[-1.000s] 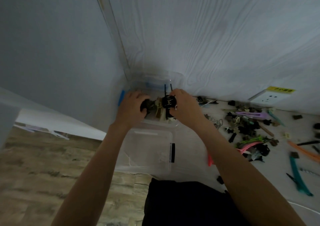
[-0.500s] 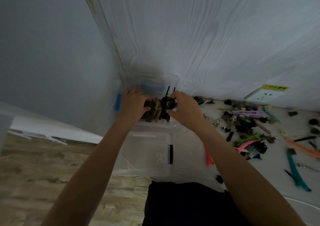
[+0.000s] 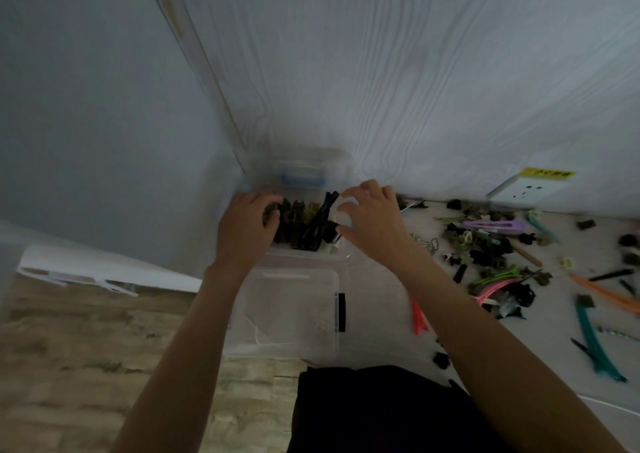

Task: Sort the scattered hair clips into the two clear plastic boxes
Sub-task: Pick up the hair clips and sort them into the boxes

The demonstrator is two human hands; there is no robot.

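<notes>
Two clear plastic boxes stand at the table's left end. The far box (image 3: 341, 256), which has a blue latch, holds a pile of dark clips (image 3: 294, 220). The near box (image 3: 287, 314), with a black latch, looks almost bare. My left hand (image 3: 244, 232) reaches into the far box, its fingers curled round a dark clip at the pile's left side. My right hand (image 3: 375, 222) hovers over the box's right rim with spread fingers. A long black clip (image 3: 317, 225) lies tilted in the box just off its fingertips.
Scattered clips cover the white table to the right: a purple clip (image 3: 491, 224), pink clip (image 3: 495, 288), coral clip (image 3: 419, 317), orange clip (image 3: 606, 293), teal clip (image 3: 595, 341) and several dark ones. A wall socket (image 3: 526, 189) sits behind them. Wooden floor lies to the left.
My right hand carried the black clip into the far box and let go of it; its fingers have spread. My left hand stayed in the box among the dark clips.
</notes>
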